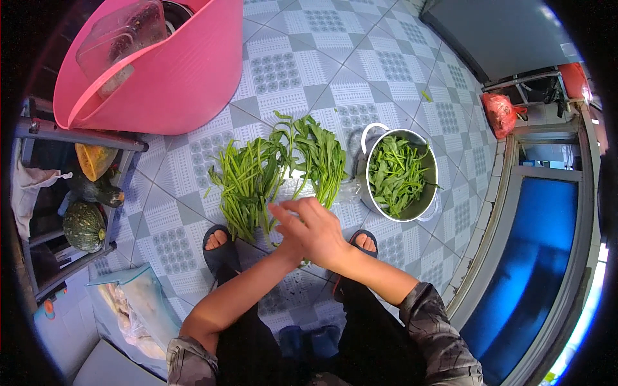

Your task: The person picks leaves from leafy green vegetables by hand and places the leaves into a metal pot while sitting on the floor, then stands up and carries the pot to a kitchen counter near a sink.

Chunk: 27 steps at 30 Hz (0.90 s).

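Note:
My right hand (321, 231) crosses over my left hand (289, 241) in front of my body, above the near edge of the greens. The right hand covers most of the left, and what either one holds is hidden. Beyond them a pile of leafy green stems (246, 183) lies on the floor at the left. A second bunch of long-leaved greens (323, 159) lies beside it, partly over clear plastic wrap (295, 189). To the right stands a metal pot (364, 193) with a white handle, holding cut green leaves and stems (398, 173).
A pink tub (193, 77) with clear plastic containers stands at the upper left. Below it, a rack holds a green squash (84, 227) and a cut pumpkin (95, 159). A plastic bag (135, 313) lies lower left. A red bag (502, 115) is near the blue-paneled door (526, 270).

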Each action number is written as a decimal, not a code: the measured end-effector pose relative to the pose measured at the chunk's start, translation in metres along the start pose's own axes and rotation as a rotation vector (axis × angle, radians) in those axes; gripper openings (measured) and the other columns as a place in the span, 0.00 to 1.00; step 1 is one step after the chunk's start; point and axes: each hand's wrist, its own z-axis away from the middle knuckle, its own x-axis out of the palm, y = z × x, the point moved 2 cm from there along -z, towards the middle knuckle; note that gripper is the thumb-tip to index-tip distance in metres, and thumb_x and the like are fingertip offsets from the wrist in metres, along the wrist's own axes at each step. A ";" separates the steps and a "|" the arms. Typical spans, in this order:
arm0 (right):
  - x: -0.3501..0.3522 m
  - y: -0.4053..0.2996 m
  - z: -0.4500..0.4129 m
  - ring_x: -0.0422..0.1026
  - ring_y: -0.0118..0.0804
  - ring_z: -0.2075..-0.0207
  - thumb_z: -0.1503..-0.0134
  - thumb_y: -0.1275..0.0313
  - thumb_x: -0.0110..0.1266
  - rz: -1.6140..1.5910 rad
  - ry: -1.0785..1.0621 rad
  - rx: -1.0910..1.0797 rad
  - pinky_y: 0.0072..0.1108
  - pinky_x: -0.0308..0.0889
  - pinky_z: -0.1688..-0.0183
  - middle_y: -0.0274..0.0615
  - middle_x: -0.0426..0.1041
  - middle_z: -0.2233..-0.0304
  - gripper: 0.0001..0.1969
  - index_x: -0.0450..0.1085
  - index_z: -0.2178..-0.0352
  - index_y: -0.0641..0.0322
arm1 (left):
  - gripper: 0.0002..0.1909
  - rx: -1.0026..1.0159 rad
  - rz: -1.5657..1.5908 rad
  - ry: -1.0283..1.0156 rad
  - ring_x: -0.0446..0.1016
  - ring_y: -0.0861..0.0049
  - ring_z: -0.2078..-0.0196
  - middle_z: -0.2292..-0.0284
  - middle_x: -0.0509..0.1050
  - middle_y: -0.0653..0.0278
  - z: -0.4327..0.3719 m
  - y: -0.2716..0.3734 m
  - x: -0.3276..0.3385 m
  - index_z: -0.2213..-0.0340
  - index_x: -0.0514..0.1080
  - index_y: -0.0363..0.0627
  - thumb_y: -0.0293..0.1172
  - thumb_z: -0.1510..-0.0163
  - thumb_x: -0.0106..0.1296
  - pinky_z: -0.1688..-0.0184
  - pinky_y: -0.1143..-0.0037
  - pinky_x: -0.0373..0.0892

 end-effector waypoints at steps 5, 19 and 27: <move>0.003 0.032 0.038 0.66 0.35 0.75 0.58 0.76 0.56 -0.028 0.035 0.416 0.21 0.65 0.73 0.42 0.66 0.69 0.15 0.67 0.65 0.63 | 0.08 -0.508 0.418 0.083 0.65 0.79 0.62 0.67 0.67 0.65 -0.003 0.030 -0.013 0.65 0.65 0.43 0.28 0.46 0.37 0.59 0.80 0.61; -0.120 0.075 0.062 0.65 0.40 0.72 0.52 0.81 0.48 0.342 0.420 0.594 0.24 0.61 0.69 0.44 0.65 0.72 0.05 0.66 0.71 0.66 | 0.13 -0.167 -0.747 0.020 0.70 0.69 0.66 0.68 0.69 0.55 -0.024 0.042 -0.024 0.63 0.66 0.41 0.28 0.53 0.48 0.63 0.74 0.66; -0.106 0.094 0.082 0.63 0.51 0.59 0.53 0.77 0.49 0.313 0.181 0.819 0.30 0.60 0.56 0.55 0.59 0.58 0.22 0.57 0.54 0.68 | 0.02 0.163 -1.902 0.243 0.72 0.68 0.77 0.77 0.69 0.58 -0.064 0.009 -0.076 0.77 0.65 0.40 0.24 0.58 0.46 0.78 0.76 0.70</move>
